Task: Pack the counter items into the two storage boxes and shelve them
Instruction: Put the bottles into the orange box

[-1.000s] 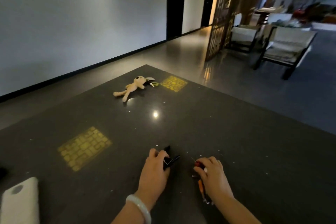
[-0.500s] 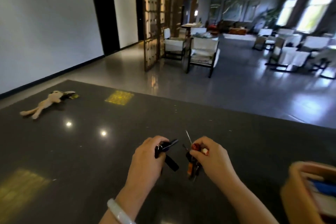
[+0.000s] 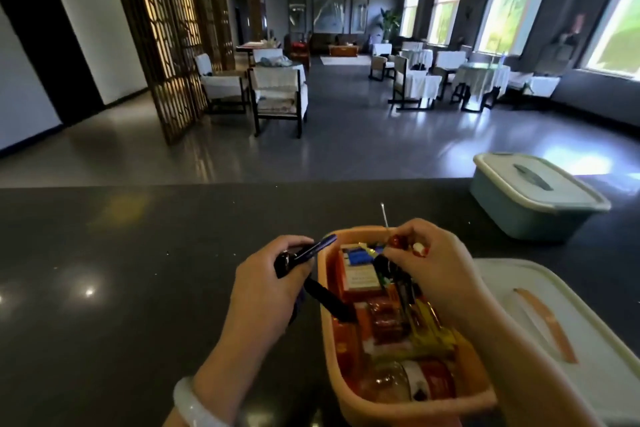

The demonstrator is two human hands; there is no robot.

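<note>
An open orange storage box (image 3: pixel 327 333) sits on the dark counter (image 3: pixel 121 288), filled with packets, small boxes and a jar. My left hand (image 3: pixel 266 291) grips a bundle of dark pens (image 3: pixel 313 251) at the box's left rim, one black pen angling down into the box. My right hand (image 3: pixel 440 263) hovers over the box, shut on a small cluster of keys and trinkets (image 3: pixel 401 274) with a thin metal pin sticking up. A pale green storage box (image 3: pixel 530 215) with its lid closed stands at the far right of the counter.
A white lid (image 3: pixel 571 333) with an orange handle lies flat to the right of the orange box. Beyond the counter's far edge is a hall with chairs, covered tables and a wooden lattice screen (image 3: pixel 162 45).
My view has swung right; the plush toy has left the frame. Both hands carried their items rightward and now hold them at and over the orange box.
</note>
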